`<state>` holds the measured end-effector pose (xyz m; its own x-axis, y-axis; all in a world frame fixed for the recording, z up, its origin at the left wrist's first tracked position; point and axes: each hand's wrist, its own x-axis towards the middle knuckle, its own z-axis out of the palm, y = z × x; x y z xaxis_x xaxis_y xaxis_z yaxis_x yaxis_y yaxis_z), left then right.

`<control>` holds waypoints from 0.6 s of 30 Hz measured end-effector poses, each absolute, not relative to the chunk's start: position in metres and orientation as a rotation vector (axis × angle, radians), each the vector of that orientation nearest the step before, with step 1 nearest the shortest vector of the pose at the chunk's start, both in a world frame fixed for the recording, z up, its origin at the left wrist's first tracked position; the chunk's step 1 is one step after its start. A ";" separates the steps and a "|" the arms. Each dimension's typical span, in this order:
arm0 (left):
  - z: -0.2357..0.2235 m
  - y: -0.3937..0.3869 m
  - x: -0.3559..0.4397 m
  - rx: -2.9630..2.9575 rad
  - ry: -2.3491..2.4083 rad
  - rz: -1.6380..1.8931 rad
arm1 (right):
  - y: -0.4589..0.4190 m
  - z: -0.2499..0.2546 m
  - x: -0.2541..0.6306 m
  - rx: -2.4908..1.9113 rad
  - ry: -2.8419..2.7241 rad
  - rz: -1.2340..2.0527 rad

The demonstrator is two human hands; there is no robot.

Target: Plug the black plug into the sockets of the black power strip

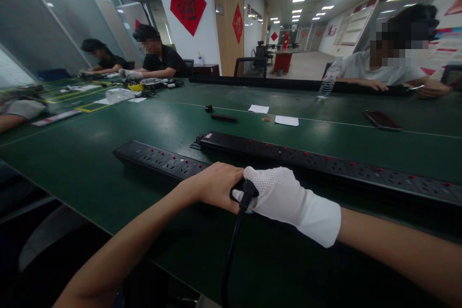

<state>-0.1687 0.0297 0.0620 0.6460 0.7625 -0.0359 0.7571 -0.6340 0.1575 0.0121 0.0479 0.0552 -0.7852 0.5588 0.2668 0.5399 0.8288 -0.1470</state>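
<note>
My bare left hand point(217, 186) is closed over the near black power strip point(168, 160), its fingertips partly hidden beside the other hand. My right hand point(276, 192), in a white dotted glove, presses up against it, closed on a black power plug point(250, 191). From the plug a black cable point(231, 255) runs down past the table edge. The near strip has a row of sockets with small red switches, and its right part is covered by both hands. Behind it lies a longer black power strip point(306, 160) of the same kind.
On the green table point(151, 221) are a small black bar point(224, 118), white paper slips point(287, 121), a phone point(381, 120) and a water bottle point(327, 79). A person point(382, 70) sits across at the right. Others work at the left, near a gloved hand point(25, 109).
</note>
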 end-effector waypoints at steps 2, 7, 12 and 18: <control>0.062 0.030 -0.169 2.713 1.259 0.047 | 0.048 0.056 0.012 -0.833 -2.713 0.094; 0.062 0.030 -0.168 2.715 1.264 0.055 | 0.047 0.055 0.012 -0.810 -2.691 0.112; 0.061 0.030 -0.168 2.734 1.267 0.061 | 0.048 0.057 0.012 -0.803 -2.716 0.105; 0.061 0.030 -0.168 2.722 1.251 0.076 | 0.049 0.056 0.014 -0.753 -2.702 0.101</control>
